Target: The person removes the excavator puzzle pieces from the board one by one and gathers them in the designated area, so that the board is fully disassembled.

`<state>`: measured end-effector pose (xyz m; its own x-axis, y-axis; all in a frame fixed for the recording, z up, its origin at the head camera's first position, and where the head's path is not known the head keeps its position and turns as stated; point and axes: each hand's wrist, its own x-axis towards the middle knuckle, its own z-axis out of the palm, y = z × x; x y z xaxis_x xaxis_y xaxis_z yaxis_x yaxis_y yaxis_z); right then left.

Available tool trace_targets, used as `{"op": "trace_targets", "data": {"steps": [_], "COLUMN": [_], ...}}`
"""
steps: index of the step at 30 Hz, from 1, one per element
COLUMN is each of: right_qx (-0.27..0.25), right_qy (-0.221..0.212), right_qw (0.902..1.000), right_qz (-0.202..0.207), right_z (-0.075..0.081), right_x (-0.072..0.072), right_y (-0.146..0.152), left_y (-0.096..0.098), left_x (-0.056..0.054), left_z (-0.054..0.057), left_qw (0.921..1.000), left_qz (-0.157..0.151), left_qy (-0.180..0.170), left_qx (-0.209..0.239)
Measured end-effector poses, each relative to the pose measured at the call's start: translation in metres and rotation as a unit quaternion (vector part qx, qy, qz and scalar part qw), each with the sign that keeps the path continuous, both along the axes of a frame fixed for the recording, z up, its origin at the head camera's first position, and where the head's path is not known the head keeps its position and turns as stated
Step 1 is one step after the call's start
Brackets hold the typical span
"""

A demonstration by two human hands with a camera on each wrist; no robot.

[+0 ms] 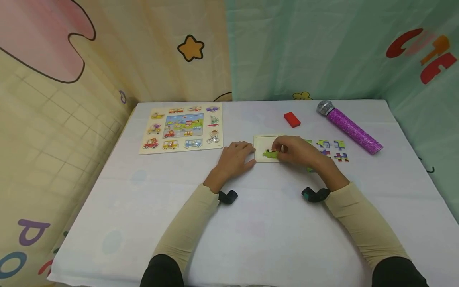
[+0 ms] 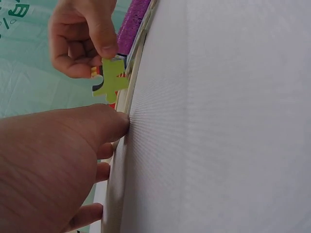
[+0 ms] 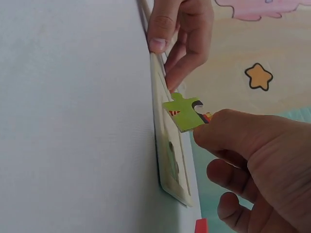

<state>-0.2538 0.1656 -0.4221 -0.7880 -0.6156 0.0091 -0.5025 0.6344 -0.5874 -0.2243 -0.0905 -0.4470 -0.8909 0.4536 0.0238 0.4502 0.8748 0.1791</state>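
Note:
My right hand (image 1: pixel 299 151) pinches a green jigsaw puzzle piece (image 3: pixel 183 111) between thumb and fingers, just above a pale puzzle tray (image 1: pixel 263 141). Red, yellow and black markings show on the piece, which is also seen in the left wrist view. At the tray's left end rests my left hand (image 1: pixel 234 157), its thumb touching the edge and its fingers extended. Inside the tray, a greenish patch (image 3: pixel 173 158) shows in the right wrist view; what it is, I cannot tell. Several loose puzzle pieces (image 1: pixel 339 144) lie right of the tray, some partly hidden by my right hand.
A vehicle picture board (image 1: pixel 184 120) lies at the back left. Behind the tray sits a red block (image 1: pixel 292 119). A purple glittery microphone (image 1: pixel 353 129) lies at the back right. Printed curtains (image 1: pixel 305 48) hang along the table's back and sides.

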Motion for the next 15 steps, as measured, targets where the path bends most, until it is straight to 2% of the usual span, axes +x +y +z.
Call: {"op": "trace_targets", "data": {"steps": [7,11,15], "right_qx": [-0.024,-0.028,-0.033], "right_qy": [0.031,0.044,0.028], "right_qw": [0.9986,0.9953,0.9891], "right_qz": [-0.035,-0.081,-0.141], "right_z": [0.006,0.009,0.011], "right_x": [0.009,0.018,0.031], "right_y": [0.042,0.077,0.111], "left_y": [0.002,0.002,0.002], "left_x": [-0.001,-0.001,-0.001], "left_z": [-0.002,0.000,0.001], "left_qw": [1.0000,1.0000,0.9999], "left_qz": [-0.001,0.000,0.004], "left_qy": [0.000,0.003,-0.004], "left_qx": [-0.006,-0.009,-0.012]}}
